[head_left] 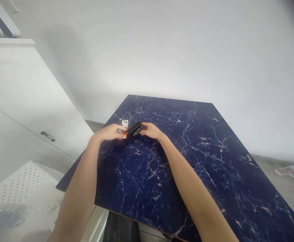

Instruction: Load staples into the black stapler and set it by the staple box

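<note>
Between my two hands is a black oblong object [133, 130] with white markings on its side and an orange part at its left end; its exact kind is hard to make out. Fingers of my left hand [113, 132] are closed at the orange end. The fingertips of my right hand [150, 130] pinch the other end, which sits a little higher and farther right. Just behind my left fingers stands a small white box [125, 123] with dark and red print, its lower part hidden by the hand.
The dark blue marbled table [147, 174] meets a pale wall [174, 50] at its far edge. On the left are a white cabinet [23, 101] with a dark handle and a white perforated surface [23, 188]. A clear plastic item [291, 170] lies low at the right.
</note>
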{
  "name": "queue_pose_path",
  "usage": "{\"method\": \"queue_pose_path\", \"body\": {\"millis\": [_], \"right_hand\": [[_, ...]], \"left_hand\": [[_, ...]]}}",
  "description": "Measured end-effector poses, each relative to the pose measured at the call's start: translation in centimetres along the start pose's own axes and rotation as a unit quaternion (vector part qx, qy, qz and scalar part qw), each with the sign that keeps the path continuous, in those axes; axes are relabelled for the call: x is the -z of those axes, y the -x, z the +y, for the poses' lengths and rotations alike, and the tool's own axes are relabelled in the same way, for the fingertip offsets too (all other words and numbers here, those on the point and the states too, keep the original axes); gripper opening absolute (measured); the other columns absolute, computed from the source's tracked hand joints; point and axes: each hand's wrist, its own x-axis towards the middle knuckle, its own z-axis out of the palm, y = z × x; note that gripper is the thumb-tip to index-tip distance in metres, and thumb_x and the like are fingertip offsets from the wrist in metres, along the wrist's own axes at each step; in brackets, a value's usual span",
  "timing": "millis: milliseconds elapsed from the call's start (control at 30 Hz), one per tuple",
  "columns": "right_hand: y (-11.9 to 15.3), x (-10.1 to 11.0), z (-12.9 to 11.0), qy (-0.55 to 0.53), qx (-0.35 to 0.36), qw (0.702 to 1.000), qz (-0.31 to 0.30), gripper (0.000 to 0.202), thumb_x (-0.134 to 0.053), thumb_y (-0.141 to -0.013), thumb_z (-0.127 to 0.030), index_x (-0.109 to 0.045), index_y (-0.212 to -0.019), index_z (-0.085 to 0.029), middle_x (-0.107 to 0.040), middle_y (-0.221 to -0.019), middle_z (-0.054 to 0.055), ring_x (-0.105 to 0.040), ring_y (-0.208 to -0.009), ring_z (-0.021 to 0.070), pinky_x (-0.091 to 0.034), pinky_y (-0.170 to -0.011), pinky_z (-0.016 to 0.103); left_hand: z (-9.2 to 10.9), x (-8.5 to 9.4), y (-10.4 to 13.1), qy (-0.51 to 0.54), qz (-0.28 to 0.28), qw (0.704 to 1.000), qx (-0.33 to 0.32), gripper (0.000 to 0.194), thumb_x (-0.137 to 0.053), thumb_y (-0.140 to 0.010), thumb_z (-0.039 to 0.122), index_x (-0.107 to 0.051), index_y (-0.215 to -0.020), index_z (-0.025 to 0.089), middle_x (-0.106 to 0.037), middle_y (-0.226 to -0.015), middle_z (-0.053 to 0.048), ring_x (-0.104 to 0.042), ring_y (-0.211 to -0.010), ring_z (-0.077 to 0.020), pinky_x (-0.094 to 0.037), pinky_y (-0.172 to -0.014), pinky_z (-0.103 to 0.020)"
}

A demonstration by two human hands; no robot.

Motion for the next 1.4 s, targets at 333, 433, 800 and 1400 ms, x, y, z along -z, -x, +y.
{"method": "queue_pose_path", "body": {"millis": [333, 433, 800, 1400], "right_hand": [[-0.6, -0.1, 1.3, -0.106, -0.013, 0.994, 0.031, 0.025, -0.065, -0.085, -0.01, -0.075, -0.107, -0.016, -0.077, -0.091, 0.004, -0.075, -0.078, 0.0161, -0.064, -0.084, 0.033], [-1.0, 0.0, 2.0, -0.124, -0.019, 0.991, 0.05, 0.025, -0.064, -0.087, -0.01, -0.075, -0.109, -0.015, -0.078, -0.095, 0.006, -0.075, -0.08, 0.0151, -0.064, -0.086, 0.033], [0.0, 2.0, 0.8, 0.129, -0.059, 0.977, 0.162, 0.027, -0.066, -0.087, -0.022, -0.077, -0.112, -0.02, -0.077, -0.115, 0.006, -0.071, -0.104, 0.0193, -0.051, -0.104, 0.034], [0.2, 2.8, -2.3, 0.418, 0.1, 0.903, -0.017, 0.039, -0.051, -0.087, -0.006, -0.071, -0.117, -0.021, -0.07, -0.117, 0.011, -0.068, -0.104, 0.0252, -0.049, -0.086, 0.03]], "left_hand": [[-0.6, 0.0, -0.7, 0.011, 0.008, 0.999, 0.037, 0.038, -0.071, -0.081, 0.047, -0.08, -0.114, 0.03, -0.077, -0.114, -0.002, -0.071, -0.098, -0.0248, -0.053, -0.086, -0.032], [-0.5, 0.0, -0.6, 0.016, 0.006, 0.999, 0.039, 0.038, -0.07, -0.081, 0.047, -0.08, -0.114, 0.03, -0.078, -0.111, -0.002, -0.071, -0.099, -0.0255, -0.053, -0.086, -0.033], [-1.5, 0.5, -0.1, -0.045, 0.125, 0.988, 0.075, 0.045, -0.067, -0.084, 0.051, -0.074, -0.124, 0.031, -0.072, -0.131, -0.004, -0.071, -0.107, -0.0261, -0.056, -0.088, -0.033], [-2.4, 0.3, 0.1, -0.085, 0.104, 0.984, 0.121, 0.049, -0.066, -0.081, 0.048, -0.067, -0.127, 0.029, -0.075, -0.122, -0.006, -0.073, -0.098, -0.0259, -0.054, -0.083, -0.032]]}}
